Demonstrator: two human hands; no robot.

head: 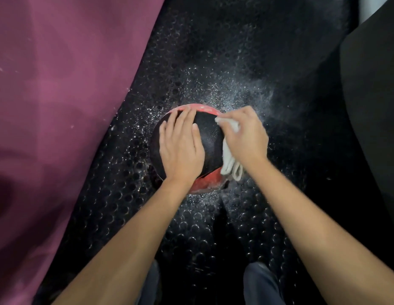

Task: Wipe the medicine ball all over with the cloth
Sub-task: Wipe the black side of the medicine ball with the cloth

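Observation:
A black and red medicine ball (210, 137) rests on the dark studded floor mat, dusted with white powder on its red parts. My left hand (180, 146) lies flat on the ball's top left, fingers together and stretched out, holding nothing. My right hand (246, 135) presses a white cloth (230, 159) against the ball's right side; the cloth bunches under the palm and hangs down below the wrist. The ball's underside is hidden.
White powder is scattered on the black studded mat (213, 227) around the ball, densest beyond it. A purple curtain or mat (55, 106) fills the left. A dark padded object (372, 95) stands at the right. My knees (259, 282) show at the bottom.

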